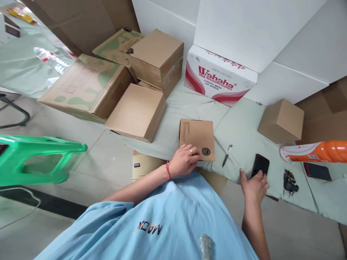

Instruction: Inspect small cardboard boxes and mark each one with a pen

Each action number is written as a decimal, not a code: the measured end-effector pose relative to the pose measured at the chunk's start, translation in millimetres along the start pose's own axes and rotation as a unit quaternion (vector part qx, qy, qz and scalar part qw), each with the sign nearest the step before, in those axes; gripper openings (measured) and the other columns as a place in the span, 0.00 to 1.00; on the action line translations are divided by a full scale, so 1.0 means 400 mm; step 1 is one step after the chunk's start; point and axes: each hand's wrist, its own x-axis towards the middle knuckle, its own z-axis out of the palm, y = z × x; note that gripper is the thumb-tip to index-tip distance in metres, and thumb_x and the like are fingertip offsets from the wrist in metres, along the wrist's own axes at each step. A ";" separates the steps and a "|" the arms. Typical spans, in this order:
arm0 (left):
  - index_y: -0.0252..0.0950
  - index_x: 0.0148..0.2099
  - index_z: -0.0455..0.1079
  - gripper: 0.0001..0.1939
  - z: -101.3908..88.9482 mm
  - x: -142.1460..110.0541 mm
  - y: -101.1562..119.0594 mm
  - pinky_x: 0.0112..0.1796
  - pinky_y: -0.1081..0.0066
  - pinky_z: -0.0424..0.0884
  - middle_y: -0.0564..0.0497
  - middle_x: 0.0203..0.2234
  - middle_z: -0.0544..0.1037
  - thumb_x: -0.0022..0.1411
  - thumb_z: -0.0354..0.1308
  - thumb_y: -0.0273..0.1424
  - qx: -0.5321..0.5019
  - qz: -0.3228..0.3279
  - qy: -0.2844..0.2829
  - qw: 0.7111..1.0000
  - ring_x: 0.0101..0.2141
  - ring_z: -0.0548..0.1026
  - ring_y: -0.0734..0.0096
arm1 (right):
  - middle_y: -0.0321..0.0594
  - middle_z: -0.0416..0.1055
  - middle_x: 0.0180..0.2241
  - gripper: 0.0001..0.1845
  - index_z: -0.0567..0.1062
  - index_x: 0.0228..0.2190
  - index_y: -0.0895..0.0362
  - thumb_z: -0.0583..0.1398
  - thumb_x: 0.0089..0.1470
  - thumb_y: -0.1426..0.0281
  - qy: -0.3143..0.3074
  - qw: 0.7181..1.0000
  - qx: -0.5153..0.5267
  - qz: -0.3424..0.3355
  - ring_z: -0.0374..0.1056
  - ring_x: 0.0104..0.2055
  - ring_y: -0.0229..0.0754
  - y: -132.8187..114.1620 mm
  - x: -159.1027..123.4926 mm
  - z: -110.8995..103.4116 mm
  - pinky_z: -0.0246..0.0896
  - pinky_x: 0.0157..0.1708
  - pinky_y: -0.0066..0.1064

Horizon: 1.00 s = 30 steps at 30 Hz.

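My left hand (185,160), with a ring and a red bracelet, is closed at the near left edge of a small cardboard box (199,133). Its fingers curl over the edge, and the thumb lies along the near side. The box has small print and a dark round mark on top. My right hand (255,186) is open, thumb spread away, its fingertips touching the near end of a black phone (259,166). Between the box and the phone lies a pen (227,156). To the right of the phone is a bunch of keys (290,182).
Larger cardboard boxes (138,112) are stacked at the back left. A white and red Wahaha carton (219,76) stands at the back. On the right are a cube-shaped box (282,121), an orange-and-white bottle (314,151) and another dark phone (317,171). A green stool (40,159) stands left.
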 end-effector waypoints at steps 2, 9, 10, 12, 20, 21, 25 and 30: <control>0.38 0.46 0.79 0.09 -0.002 -0.004 0.002 0.42 0.58 0.67 0.46 0.43 0.82 0.72 0.57 0.27 -0.007 0.007 0.013 1.000 0.42 0.73 0.60 | 0.78 0.58 0.69 0.55 0.59 0.71 0.75 0.59 0.60 0.46 0.006 0.999 0.006 0.033 0.59 0.68 0.83 0.006 0.009 0.006 0.60 0.63 0.65; 0.38 0.51 0.78 0.10 -0.010 -0.052 -0.004 0.56 0.54 0.71 0.43 0.48 0.82 0.72 0.57 0.26 -0.039 0.012 0.054 0.998 0.57 0.74 0.54 | 0.87 0.69 0.56 0.54 0.69 0.60 0.77 0.63 0.53 0.41 -0.021 0.994 0.012 0.111 0.65 0.63 0.83 0.069 0.079 0.002 0.60 0.60 0.69; 0.38 0.52 0.78 0.11 -0.008 -0.055 -0.006 0.56 0.54 0.71 0.43 0.49 0.82 0.72 0.56 0.26 -0.038 0.007 0.051 0.998 0.57 0.74 0.54 | 0.86 0.70 0.55 0.53 0.72 0.57 0.76 0.64 0.50 0.40 -0.029 0.993 0.016 0.113 0.65 0.62 0.83 0.077 0.087 0.000 0.59 0.60 0.69; 0.39 0.52 0.78 0.12 -0.002 -0.057 -0.007 0.56 0.54 0.71 0.43 0.49 0.82 0.72 0.55 0.25 -0.033 -0.004 0.044 0.998 0.57 0.75 0.54 | 0.82 0.72 0.52 0.53 0.74 0.54 0.73 0.66 0.45 0.40 -0.043 0.992 0.026 0.113 0.65 0.62 0.81 0.086 0.097 -0.004 0.60 0.61 0.67; 0.40 0.51 0.78 0.12 0.009 -0.047 -0.001 0.56 0.54 0.69 0.44 0.48 0.82 0.73 0.55 0.26 -0.017 -0.022 0.036 0.999 0.56 0.75 0.55 | 0.65 0.77 0.46 0.46 0.76 0.46 0.62 0.70 0.36 0.40 -0.055 0.983 0.156 0.077 0.71 0.56 0.71 0.059 0.056 -0.010 0.70 0.54 0.55; 0.40 0.51 0.77 0.12 0.008 -0.047 -0.001 0.56 0.54 0.69 0.44 0.48 0.82 0.72 0.55 0.26 -0.017 -0.022 0.036 0.999 0.56 0.75 0.55 | 0.62 0.78 0.45 0.45 0.76 0.46 0.61 0.69 0.37 0.40 -0.058 0.982 0.168 0.068 0.73 0.54 0.68 0.048 0.044 -0.013 0.70 0.54 0.52; 0.39 0.51 0.77 0.11 0.007 -0.047 -0.002 0.56 0.55 0.69 0.44 0.48 0.82 0.72 0.55 0.26 -0.014 -0.018 0.040 0.999 0.56 0.75 0.54 | 0.57 0.77 0.54 0.49 0.73 0.56 0.59 0.67 0.41 0.39 -0.054 0.966 0.254 0.018 0.75 0.51 0.59 -0.036 -0.038 -0.047 0.71 0.53 0.48; 0.39 0.51 0.77 0.11 0.008 -0.041 0.001 0.54 0.54 0.69 0.44 0.46 0.82 0.72 0.56 0.26 0.000 -0.015 0.050 0.999 0.54 0.75 0.54 | 0.51 0.73 0.54 0.42 0.71 0.58 0.55 0.69 0.48 0.46 -0.034 0.932 0.320 -0.165 0.74 0.53 0.57 -0.202 -0.173 -0.100 0.72 0.54 0.49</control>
